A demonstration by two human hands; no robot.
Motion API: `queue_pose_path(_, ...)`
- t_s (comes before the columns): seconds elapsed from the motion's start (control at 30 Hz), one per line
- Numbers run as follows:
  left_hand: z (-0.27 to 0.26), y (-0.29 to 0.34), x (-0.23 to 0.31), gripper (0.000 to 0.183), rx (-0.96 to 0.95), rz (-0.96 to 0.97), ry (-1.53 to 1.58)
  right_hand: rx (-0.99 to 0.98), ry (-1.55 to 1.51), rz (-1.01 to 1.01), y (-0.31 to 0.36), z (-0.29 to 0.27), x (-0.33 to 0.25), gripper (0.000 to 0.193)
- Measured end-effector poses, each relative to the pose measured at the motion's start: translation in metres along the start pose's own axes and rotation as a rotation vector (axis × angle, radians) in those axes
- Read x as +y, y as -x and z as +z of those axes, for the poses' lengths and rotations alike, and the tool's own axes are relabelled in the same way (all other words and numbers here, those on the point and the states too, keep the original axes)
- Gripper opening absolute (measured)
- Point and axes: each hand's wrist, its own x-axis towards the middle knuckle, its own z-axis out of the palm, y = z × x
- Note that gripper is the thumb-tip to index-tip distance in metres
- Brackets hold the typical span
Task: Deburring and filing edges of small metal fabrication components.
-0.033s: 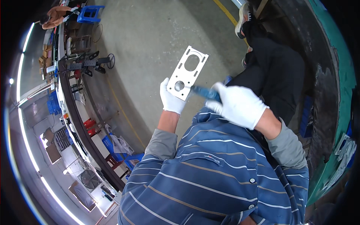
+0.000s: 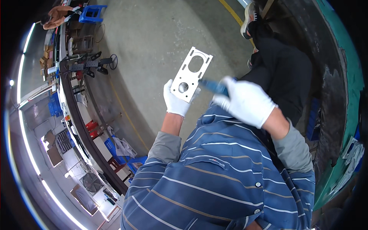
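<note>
A flat white plate (image 2: 189, 74) with a large round cutout, a smaller round hole, slots and several small holes is tilted in front of me. My left hand (image 2: 176, 100), in a white glove, grips its near end from below, and its fingertips show at the plate's right edge. In my right hand (image 2: 247, 100), also gloved in white, is a slim blue hand tool (image 2: 215, 87), blurred by motion; its exact kind cannot be made out. Its dark tip is at the plate's right edge, beside the smaller hole. Whether it touches is unclear.
Grey concrete floor (image 2: 149, 42) lies below the plate. To the left runs a long dark bench edge (image 2: 82, 119), with a blue stool (image 2: 91, 14) and a person (image 2: 57, 17) at the far left. A green surface (image 2: 339, 161) stands at the right. Legs in black trousers (image 2: 283, 69) extend at upper right.
The blue tool and my right hand have shifted slightly up and to the right along the plate's edge. My left hand and the plate have hardly moved.
</note>
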Motion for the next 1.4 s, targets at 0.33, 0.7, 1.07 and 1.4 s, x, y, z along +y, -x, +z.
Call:
queue_pose_path(0.33,0.034,0.002,-0.007,0.062,0.216,0.107,-0.232,-0.055,0.030,-0.067,0.002,-0.004,-0.003,0.031)
queue_pose_path(0.7,0.014,0.011,0.006,0.059,0.181,0.096,-0.221,0.058,0.110,0.147,-0.015,0.001,0.034,0.027)
queue_pose_path(1.07,0.016,0.012,0.004,0.058,0.120,0.147,-0.451,-0.188,-0.005,-0.036,0.008,0.017,0.008,0.033)
queue_pose_path(1.4,0.020,0.023,-0.005,0.048,0.077,0.350,-1.290,-0.059,-0.090,0.053,0.013,-0.006,0.020,0.040)
